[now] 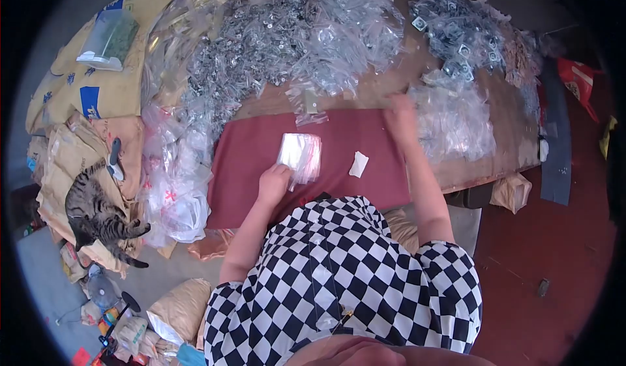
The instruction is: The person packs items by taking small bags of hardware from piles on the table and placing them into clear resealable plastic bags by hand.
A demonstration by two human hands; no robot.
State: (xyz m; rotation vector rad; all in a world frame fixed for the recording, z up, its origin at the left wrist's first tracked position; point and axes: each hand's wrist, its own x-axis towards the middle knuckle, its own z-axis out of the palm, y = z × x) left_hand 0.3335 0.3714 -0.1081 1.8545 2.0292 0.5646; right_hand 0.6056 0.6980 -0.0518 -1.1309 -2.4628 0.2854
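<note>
A stack of clear zip-lock bags with reddish edges lies on the dark red cloth in front of me. The fingers of my left hand are closed on the lower left edge of that stack. At the far right edge of the cloth is my right hand, smeared by motion, beside a pile of clear bags; whether it holds anything I cannot make out. A small white slip of paper rests on the cloth between my hands. Beyond the stack lies a clear bag with a small part inside.
Heaps of bagged small metal parts cover the back of the table, with more bagged parts at the back right. Filled plastic bags line the left. A cat lies on brown sacks near a dark-handled tool.
</note>
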